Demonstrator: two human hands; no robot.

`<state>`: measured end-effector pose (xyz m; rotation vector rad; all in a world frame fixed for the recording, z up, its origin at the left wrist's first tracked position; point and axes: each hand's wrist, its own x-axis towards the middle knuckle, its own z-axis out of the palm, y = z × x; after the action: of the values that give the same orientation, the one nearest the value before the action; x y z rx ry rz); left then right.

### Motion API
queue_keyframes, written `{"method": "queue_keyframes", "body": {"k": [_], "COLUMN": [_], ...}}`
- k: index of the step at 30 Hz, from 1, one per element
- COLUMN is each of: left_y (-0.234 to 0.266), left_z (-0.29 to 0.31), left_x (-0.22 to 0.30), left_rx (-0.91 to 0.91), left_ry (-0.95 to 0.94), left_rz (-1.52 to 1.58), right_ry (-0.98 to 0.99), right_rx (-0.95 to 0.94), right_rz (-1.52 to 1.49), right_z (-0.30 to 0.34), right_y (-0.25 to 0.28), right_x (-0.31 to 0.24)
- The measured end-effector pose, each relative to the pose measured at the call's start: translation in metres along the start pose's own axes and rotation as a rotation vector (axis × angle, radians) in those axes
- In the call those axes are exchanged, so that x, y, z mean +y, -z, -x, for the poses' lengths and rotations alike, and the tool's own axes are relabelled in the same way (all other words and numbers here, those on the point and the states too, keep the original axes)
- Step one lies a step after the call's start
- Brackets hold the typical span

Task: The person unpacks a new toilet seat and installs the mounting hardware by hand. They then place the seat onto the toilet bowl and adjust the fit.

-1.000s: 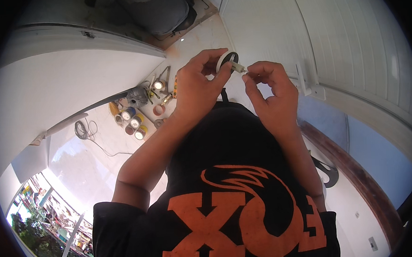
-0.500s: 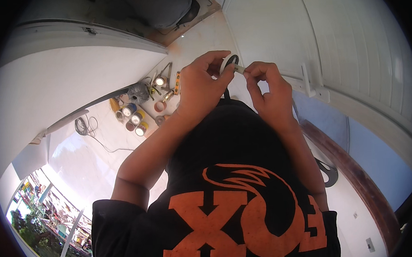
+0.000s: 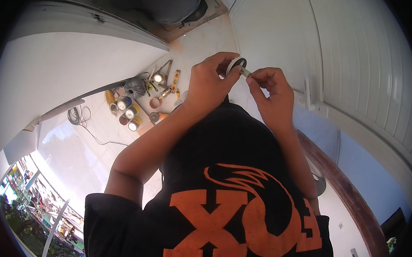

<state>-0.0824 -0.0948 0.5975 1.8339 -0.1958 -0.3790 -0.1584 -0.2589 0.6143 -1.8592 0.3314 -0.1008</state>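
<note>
My left hand [image 3: 209,82] pinches a small white roll of tape [image 3: 232,64] with a dark centre, its thumb against the near side. A short pale strip [image 3: 246,73] reaches from the roll toward my right hand [image 3: 276,93]. The thumb and index finger of that hand close on the strip's free end, and its other fingers are curled. Both hands are held in front of my chest, above the floor. What the left fingertips do behind the roll is hidden.
At the left, the floor holds several cans [image 3: 129,114], a grey plastic bag [image 3: 135,87], an orange spirit level [image 3: 176,81] and a coiled cable [image 3: 77,117]. A white panelled door [image 3: 276,41] with a handle [image 3: 308,93] stands to the right.
Both hands and the roll have shifted slightly right in the picture, and the whole view has moved a little. The grip on the roll and the strip stays the same.
</note>
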Motion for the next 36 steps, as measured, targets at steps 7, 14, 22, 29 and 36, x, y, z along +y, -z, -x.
{"method": "queue_keyframes", "body": {"k": [7,14,22,29,36], "left_y": [0.019,0.037,0.026,0.009,-0.006], "left_z": [-0.003,0.003,0.055,0.158,0.284], "left_x": [-0.014,-0.026,-0.034,-0.034,-0.063], "left_rx": [-0.097,-0.100,0.342,0.514,0.645], "left_ry": [0.151,0.163,-0.270,-0.437,0.570], "left_rz": [-0.030,-0.139,-0.279,-0.493,0.131], "right_ry": [0.308,0.333,-0.350,-0.860,0.294], "right_rx": [-0.266,-0.352,-0.312,-0.756,-0.864], "right_rz": [0.535,0.545,-0.302,-0.944,0.126], "right_z": [-0.015,-0.018,-0.007,0.030,0.137], "right_y": [0.000,-0.021,-0.037,-0.032,-0.069], "right_x": [-0.005,-0.005,0.010,0.040,0.034]}}
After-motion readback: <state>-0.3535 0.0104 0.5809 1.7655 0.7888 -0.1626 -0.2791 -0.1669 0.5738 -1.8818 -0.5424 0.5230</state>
